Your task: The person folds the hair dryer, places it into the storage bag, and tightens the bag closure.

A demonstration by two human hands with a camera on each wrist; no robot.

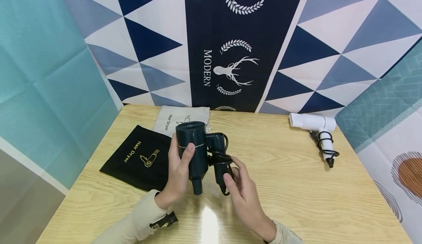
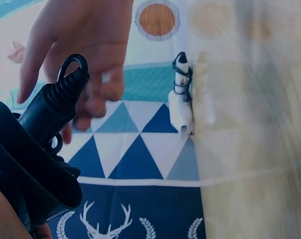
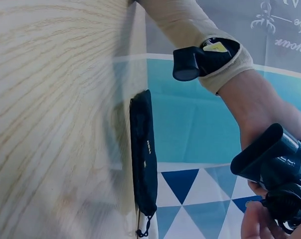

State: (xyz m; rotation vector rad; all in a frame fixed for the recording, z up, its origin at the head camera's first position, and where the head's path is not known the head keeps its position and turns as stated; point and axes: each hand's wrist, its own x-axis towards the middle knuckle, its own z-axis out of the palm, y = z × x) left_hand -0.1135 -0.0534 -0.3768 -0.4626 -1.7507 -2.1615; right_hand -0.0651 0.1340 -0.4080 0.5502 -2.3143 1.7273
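Note:
A dark green hair dryer [image 1: 197, 161] is held up over the table, its narrow nozzle pointing toward me. My left hand [image 1: 178, 170] grips its barrel, with the thumb across the front. A black cord [image 1: 220, 157] is wound round the handle [image 1: 219, 174]. At the handle's right side is my right hand [image 1: 245, 196], its fingertips right at the cord and its thumb near the lower end. Loosely bent fingers of that right hand [image 2: 85, 55] show behind the handle in the left wrist view. In the right wrist view, the nozzle [image 3: 262, 152] sticks out below the left hand.
A black drawstring pouch [image 1: 140, 163] marked "Hair Dryer" lies left of my hands. Behind it is a white pouch [image 1: 165, 121] with similar print. A white hair dryer [image 1: 311, 122] with its cord wrapped lies at the back right of the wooden table [image 1: 273, 148]. Patterned cloth hangs around it.

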